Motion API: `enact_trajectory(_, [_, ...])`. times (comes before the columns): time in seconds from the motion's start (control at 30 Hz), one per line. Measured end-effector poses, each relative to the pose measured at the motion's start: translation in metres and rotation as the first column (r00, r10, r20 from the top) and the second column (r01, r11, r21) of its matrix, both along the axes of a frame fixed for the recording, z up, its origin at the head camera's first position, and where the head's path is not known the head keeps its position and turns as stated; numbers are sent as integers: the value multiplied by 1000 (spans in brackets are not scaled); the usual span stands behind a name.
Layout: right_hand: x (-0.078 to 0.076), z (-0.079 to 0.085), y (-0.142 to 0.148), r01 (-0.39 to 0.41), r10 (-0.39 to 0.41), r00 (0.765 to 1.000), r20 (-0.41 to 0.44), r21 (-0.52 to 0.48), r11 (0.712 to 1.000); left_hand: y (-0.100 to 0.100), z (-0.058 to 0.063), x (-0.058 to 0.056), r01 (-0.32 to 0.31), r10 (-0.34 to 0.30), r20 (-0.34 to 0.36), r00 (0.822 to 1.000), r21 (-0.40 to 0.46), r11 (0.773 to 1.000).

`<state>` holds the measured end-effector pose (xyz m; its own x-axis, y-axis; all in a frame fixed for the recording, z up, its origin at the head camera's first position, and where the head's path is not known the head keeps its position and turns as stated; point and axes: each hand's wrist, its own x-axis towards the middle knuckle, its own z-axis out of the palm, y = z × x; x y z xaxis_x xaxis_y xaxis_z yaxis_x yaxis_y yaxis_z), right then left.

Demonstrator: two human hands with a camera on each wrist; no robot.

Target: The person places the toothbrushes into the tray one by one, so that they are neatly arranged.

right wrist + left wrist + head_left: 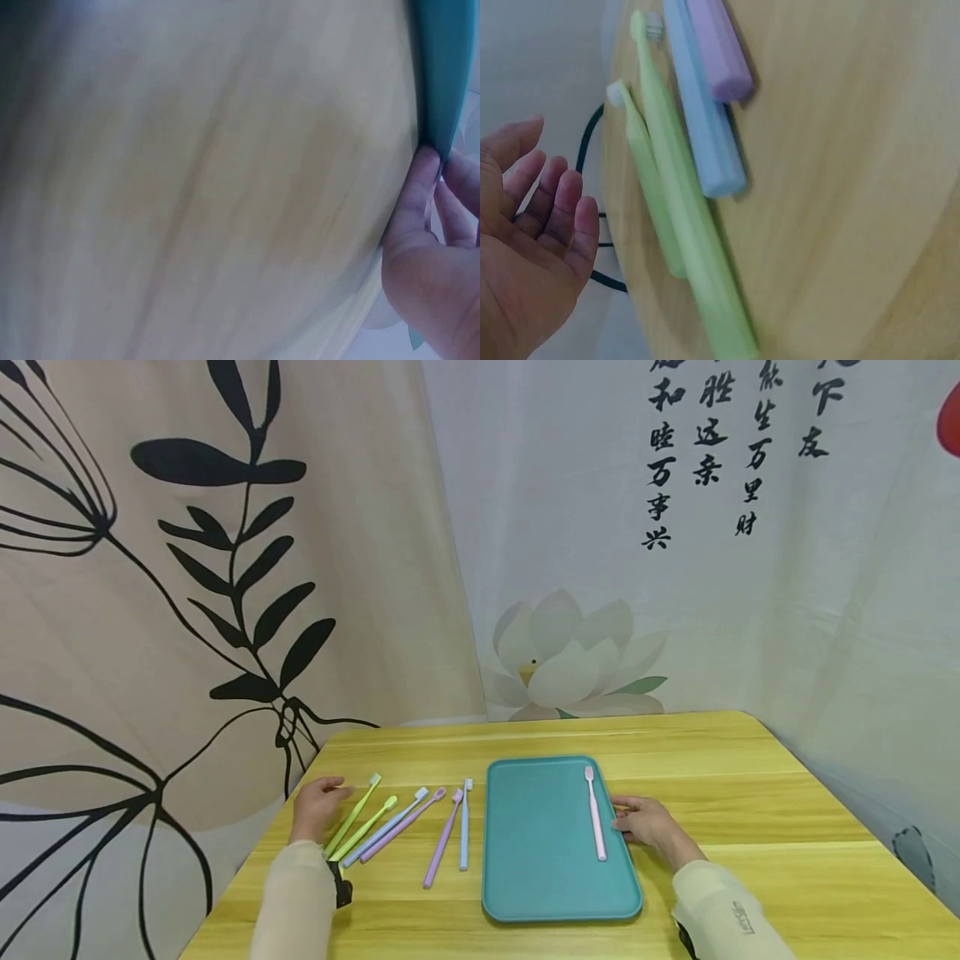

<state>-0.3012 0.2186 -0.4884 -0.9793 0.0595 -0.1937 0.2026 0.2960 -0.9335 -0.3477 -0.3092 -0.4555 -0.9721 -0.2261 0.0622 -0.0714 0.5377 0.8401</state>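
My left hand [318,808] is at the table's left side, beside two green toothbrushes [365,828]. In the left wrist view its fingers [553,199] are loosely bent and hold nothing, a little apart from the green handles. My right hand [651,827] is at the right edge of a teal tray [536,893]. The right wrist view has thumb and finger meeting at the tray's rim [444,67], pinching it. On the tray, near that edge, lies a pink toothbrush [596,814].
Right of the green ones, a blue toothbrush [384,828] and a purple toothbrush [402,826] lie slanted. Another purple toothbrush [442,843] and a blue one lie just left of the tray. The wooden table [750,793] ends before a printed curtain [570,527].
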Motion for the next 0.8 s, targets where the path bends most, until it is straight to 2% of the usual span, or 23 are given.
enact_trajectory(0.2, [1,1,0,-10,10,1000,-5,-6,1000,-10,-12,4,14,-14,8,1000,-7,1000])
enact_trajectory(0.47, [0,0,0,-6,6,1000,2,1,1000,-16,-23,8,17,-18,71,997,24,1000])
enact_trajectory(0.57, [-1,-1,0,-4,4,1000,3,0,1000,-18,-28,8,18,-24,98,995,63,998])
enact_trajectory(0.73, [-1,-2,1,1,-1,1000,6,3,1000,-23,-33,7,47,-60,133,989,96,994])
enact_trajectory(0.8, [-1,-2,1,6,-6,1000,8,5,1000,-25,-35,7,56,-68,147,987,85,995])
